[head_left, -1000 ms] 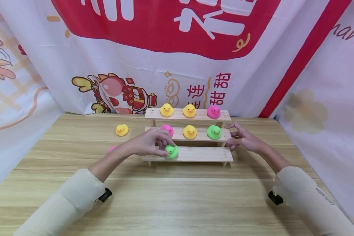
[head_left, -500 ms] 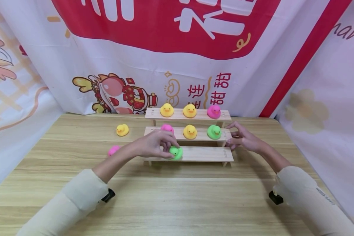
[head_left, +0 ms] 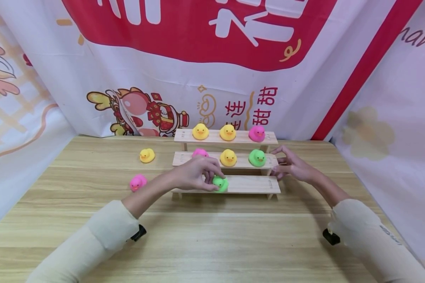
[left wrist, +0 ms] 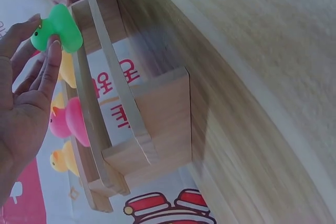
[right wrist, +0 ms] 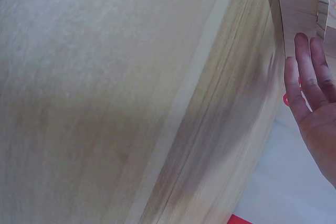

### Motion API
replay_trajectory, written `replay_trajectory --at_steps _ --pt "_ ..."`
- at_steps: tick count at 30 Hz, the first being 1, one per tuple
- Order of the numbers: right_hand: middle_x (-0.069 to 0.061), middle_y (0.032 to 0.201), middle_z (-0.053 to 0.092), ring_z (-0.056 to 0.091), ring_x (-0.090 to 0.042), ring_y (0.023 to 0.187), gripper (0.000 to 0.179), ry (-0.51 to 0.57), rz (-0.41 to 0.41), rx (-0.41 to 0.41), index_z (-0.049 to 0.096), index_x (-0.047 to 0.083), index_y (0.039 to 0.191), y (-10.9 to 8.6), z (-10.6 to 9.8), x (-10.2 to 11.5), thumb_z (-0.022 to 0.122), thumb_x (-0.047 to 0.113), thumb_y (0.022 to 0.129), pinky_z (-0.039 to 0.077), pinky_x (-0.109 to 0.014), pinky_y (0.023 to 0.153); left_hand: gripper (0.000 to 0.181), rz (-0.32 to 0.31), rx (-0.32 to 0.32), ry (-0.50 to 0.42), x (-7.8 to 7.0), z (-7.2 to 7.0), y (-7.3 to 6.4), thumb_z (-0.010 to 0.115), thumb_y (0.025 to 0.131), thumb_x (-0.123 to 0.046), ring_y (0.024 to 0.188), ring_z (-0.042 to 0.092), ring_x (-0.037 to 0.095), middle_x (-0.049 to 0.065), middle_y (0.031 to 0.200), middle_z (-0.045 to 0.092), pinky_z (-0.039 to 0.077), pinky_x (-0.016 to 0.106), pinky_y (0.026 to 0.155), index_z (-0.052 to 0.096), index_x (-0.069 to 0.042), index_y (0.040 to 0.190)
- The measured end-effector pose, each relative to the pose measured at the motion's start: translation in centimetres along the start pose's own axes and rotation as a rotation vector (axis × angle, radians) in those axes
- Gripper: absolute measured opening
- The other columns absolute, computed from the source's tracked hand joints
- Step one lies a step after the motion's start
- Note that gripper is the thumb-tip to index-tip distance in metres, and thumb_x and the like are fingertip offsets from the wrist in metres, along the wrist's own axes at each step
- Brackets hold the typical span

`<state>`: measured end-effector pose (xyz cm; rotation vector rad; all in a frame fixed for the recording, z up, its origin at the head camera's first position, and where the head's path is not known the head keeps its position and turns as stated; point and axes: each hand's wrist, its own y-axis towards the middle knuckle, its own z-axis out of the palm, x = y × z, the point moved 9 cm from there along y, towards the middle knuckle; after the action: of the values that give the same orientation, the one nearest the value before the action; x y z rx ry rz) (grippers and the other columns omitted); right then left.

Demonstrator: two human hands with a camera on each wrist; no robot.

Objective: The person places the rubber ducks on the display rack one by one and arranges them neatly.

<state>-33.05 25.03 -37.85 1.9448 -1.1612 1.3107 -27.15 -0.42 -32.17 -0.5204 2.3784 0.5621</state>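
My left hand (head_left: pixel 198 173) pinches a green rubber duck (head_left: pixel 220 184) between thumb and fingers, close over the lowest step of a three-step wooden display rack (head_left: pixel 249 184). In the left wrist view, the green duck (left wrist: pixel 59 29) lies between the fingertips at the edge of a board. My right hand (head_left: pixel 293 167) is at the rack's right end, fingertips right at the middle step. The right wrist view shows that hand (right wrist: pixel 315 95) with several fingers extended beside the rack's side panel (right wrist: pixel 299 9). On the middle step sit a partly hidden pink duck (head_left: pixel 200 153), a yellow duck (head_left: pixel 228 158) and a green duck (head_left: pixel 257 158).
The top step carries two yellow ducks, one at the left (head_left: pixel 200 132), and a pink duck (head_left: pixel 257 134). Left of the rack, a yellow duck (head_left: pixel 146 155) and a pink duck (head_left: pixel 138 183) stand on the wooden table (head_left: pixel 212 239). A printed cloth (head_left: pixel 156 70) hangs behind.
My left hand has moved right along the lowest step with the green duck, uncovering the pink duck on the table. The right hand has stayed in place.
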Motion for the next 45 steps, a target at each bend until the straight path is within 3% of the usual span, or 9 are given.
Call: replay_trajectory --at_steps 15,24,34,45 --pt "-0.033 0.117 0.064 0.072 -0.023 0.095 0.046 -0.001 -0.002 0.001 0.028 -0.006 0.137 0.1 0.0 0.0 0.057 -0.002 0.101 0.063 -0.047 0.077 0.023 0.017 0.01 0.026 -0.3 1.1 1.2 0.082 0.085 -0.003 0.076 0.065 0.013 0.01 0.101 0.069 0.059 0.023 0.069 0.078 0.003 0.107" --pt "-0.034 0.118 0.064 0.072 -0.023 0.095 0.045 -0.007 0.004 -0.001 0.028 -0.006 0.137 0.1 -0.1 0.0 0.057 -0.002 0.102 0.063 -0.047 0.078 0.025 -0.005 -0.004 0.079 -0.7 1.8 2.5 0.083 0.085 -0.007 0.077 0.063 0.011 0.006 0.101 0.068 0.058 0.021 0.07 0.078 0.0 0.109" --pt "-0.034 0.12 0.063 0.071 -0.028 0.098 0.046 -0.015 0.011 -0.003 0.029 -0.004 0.138 0.0 -0.1 -0.2 0.057 -0.001 0.102 0.063 -0.047 0.079 0.025 0.038 0.03 0.117 -1.6 3.4 4.2 0.083 0.086 -0.007 0.077 0.063 0.01 0.007 0.098 0.067 0.055 0.017 0.07 0.076 0.001 0.109" --pt "-0.035 0.123 0.062 0.072 -0.027 0.099 0.045 -0.018 0.006 0.0 0.029 -0.004 0.137 0.0 -0.1 -0.2 0.057 0.0 0.102 0.063 -0.048 0.079 0.026 -0.006 -0.039 0.106 -2.0 4.3 5.9 0.083 0.086 -0.005 0.076 0.064 0.015 0.008 0.099 0.07 0.053 0.017 0.068 0.075 0.001 0.11"
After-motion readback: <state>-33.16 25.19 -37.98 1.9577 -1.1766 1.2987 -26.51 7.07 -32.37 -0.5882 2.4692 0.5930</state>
